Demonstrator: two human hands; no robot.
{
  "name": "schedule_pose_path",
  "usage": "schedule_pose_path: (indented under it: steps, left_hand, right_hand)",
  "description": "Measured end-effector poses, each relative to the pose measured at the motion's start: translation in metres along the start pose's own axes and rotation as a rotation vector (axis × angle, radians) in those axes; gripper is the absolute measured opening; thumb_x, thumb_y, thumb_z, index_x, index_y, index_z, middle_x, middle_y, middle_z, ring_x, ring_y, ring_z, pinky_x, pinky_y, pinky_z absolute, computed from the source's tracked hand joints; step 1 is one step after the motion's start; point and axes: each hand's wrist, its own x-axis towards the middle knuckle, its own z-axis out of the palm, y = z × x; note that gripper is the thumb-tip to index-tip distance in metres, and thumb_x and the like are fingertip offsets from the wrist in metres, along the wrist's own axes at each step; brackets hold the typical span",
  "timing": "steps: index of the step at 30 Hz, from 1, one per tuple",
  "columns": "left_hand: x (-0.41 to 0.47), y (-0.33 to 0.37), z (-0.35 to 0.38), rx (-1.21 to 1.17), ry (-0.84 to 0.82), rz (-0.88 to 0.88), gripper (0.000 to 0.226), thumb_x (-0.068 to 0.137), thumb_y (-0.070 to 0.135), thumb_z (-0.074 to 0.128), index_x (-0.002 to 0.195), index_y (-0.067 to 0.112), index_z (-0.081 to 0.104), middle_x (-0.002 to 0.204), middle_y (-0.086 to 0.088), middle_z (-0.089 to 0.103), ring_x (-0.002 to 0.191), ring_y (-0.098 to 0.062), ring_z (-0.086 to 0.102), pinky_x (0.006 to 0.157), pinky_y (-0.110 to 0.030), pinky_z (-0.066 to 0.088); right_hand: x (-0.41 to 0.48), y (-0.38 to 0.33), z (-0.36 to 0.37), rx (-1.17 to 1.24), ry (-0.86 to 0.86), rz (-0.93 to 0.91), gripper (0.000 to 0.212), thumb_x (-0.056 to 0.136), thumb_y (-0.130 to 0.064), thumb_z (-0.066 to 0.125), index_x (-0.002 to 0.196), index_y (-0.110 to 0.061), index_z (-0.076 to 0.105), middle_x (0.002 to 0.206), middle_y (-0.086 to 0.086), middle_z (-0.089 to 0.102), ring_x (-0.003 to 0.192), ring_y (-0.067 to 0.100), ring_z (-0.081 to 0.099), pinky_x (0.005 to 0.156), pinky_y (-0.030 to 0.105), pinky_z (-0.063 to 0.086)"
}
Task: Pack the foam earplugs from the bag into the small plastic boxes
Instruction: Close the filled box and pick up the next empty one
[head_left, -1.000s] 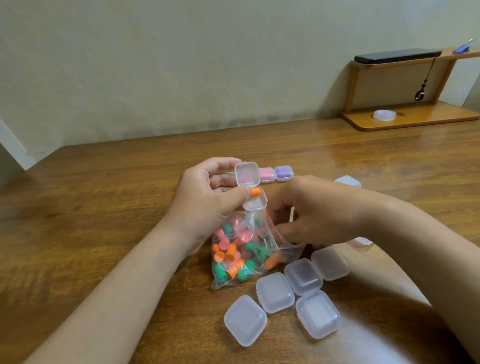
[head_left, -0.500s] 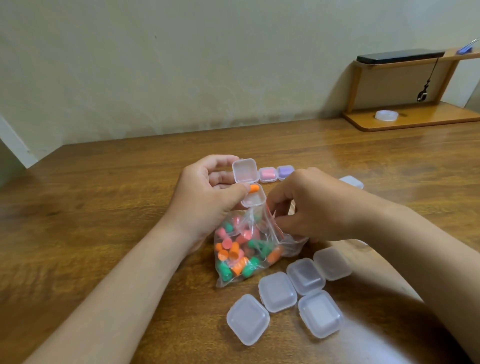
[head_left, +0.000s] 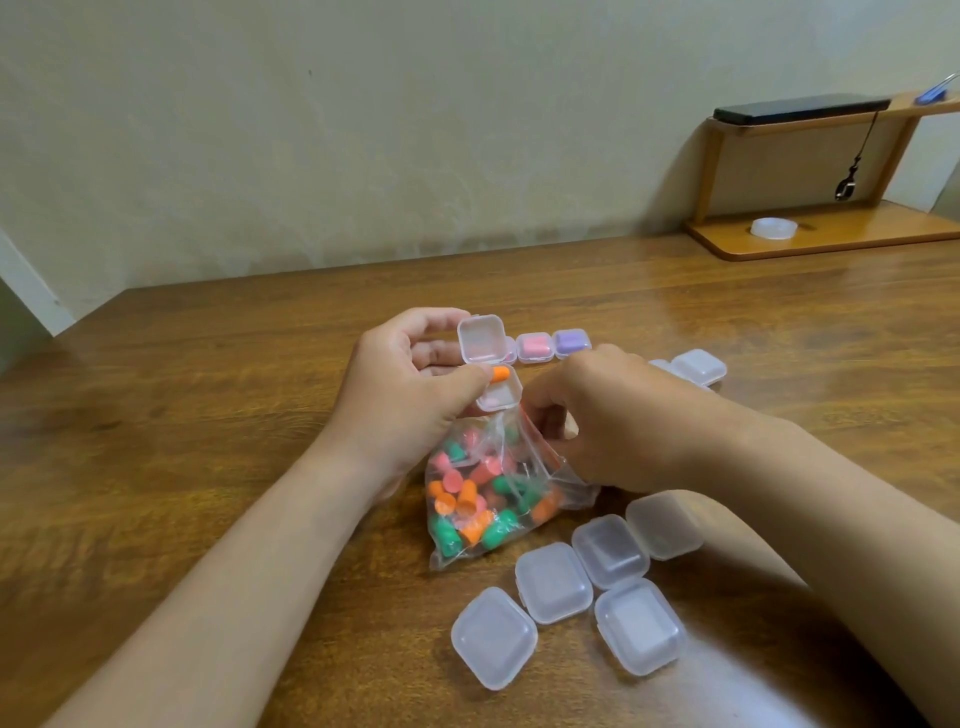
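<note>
The left hand (head_left: 400, 400) curls round a small clear square box (head_left: 498, 397), its hinged lid up, thumb pressing an orange foam earplug (head_left: 500, 373) into it. The right hand (head_left: 623, 421), fingers bent, pinches the mouth of the crinkled clear bag (head_left: 488, 499) just below, full of pink, orange and green plugs. Five closed boxes (head_left: 553, 582), frosted with rounded corners, cluster near the right forearm. Two filled boxes (head_left: 535, 346), pink and purple, sit behind the hands. The table (head_left: 208, 415) is glossy brown wood against a pale wall (head_left: 363, 130); a wooden shelf (head_left: 831, 234) stands far right.
</note>
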Motion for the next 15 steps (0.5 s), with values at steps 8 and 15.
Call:
schedule_pose_path:
  steps: [8,15]
  left_hand:
    - [0.0,-0.001,-0.001,-0.013,0.033,-0.004,0.047,0.078,-0.004,0.08,0.12,0.012,0.065,0.101,-0.015,0.075,0.092,-0.029,0.075,0.08,-0.045,0.063]
    - [0.0,0.0,0.0,-0.01,0.04,0.003,0.046,0.079,-0.003,0.079,0.119,0.013,0.065,0.1,-0.014,0.075,0.092,-0.028,0.075,0.082,-0.046,0.062]
  right_hand:
    - [-0.004,0.009,-0.014,0.107,0.085,-0.027,0.009,0.083,-0.021,0.069,0.086,-0.03,0.068,0.085,-0.015,0.066,0.077,-0.001,0.06,0.066,0.015,0.05]
    - [-0.005,0.017,-0.02,0.167,0.144,-0.049,0.01,0.081,-0.021,0.078,0.086,-0.023,0.07,0.081,-0.014,0.069,0.078,0.003,0.065,0.067,0.016,0.054]
